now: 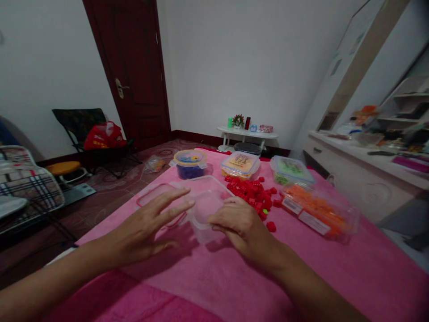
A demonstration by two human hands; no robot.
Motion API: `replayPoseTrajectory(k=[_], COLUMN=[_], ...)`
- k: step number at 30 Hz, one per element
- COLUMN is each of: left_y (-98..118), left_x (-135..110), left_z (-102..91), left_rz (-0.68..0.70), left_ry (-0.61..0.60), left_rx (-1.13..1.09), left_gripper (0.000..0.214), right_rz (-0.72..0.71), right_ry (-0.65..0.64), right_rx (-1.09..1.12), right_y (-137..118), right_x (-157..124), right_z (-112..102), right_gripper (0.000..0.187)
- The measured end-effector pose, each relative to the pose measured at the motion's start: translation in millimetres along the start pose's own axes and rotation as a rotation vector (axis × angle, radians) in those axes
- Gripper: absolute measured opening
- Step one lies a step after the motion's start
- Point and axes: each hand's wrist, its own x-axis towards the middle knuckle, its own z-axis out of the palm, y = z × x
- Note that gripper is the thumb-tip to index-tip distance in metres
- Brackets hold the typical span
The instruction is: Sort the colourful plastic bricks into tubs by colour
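Observation:
A clear plastic container (204, 210) stands on the pink tablecloth in front of me, with nothing seen inside it. My right hand (239, 221) grips its right rim between thumb and fingers. Left of the container, my left hand (147, 223) is open with fingers spread, its fingertips close to the near left wall; whether they touch it I cannot tell. Under and behind that hand lies a clear lid (152, 192) with a red seal, partly hidden. Just beyond my right hand is a pile of red building blocks (251, 192), with a small green piece among them.
Along the far edge stand a round tub (190, 165) of blue pieces, a box (240, 164) with a yellowish lid and a box (292, 171) with green contents. A clear tray (318, 212) of orange pieces lies to the right. The pink tablecloth (208, 286) covers the table.

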Motion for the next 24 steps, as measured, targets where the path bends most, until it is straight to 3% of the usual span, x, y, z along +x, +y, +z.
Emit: replayPoseTrajectory(k=[4, 9, 12, 18, 24], left_y=[6.0, 0.3, -1.7, -3.4, -4.3], left_x=[1.0, 4.2, 5.9, 11.6, 31.7], left_z=[8.5, 12.1, 13.8, 24.5, 32.0], left_rz=[0.087, 0.121, 0.122, 0.107, 0.118], left_ry=[-0.029, 0.058, 0.025, -0.044, 0.084], left_rx=[-0.035, -0.063, -0.115, -0.09, -0.031], left_gripper=[0.059, 0.031, 0.022, 0.019, 0.016], right_rz=[-0.091, -0.123, -0.072, 0.169, 0.199], right_ry=[-0.032, -0.078, -0.165, -0.373, -0.348], right_rx=[-0.018, -0.048, -0.055, -0.059, -0.125], right_y=[-2.3, -1.8, -6.5, -16.4, -16.6], right_x=[-1.0, -1.1, -1.5, -5.5, -2.4], right_z=[2.7, 5.7, 6.2, 6.7, -2.1], right_gripper=[0.022, 0.014, 0.013, 0.013, 0.027])
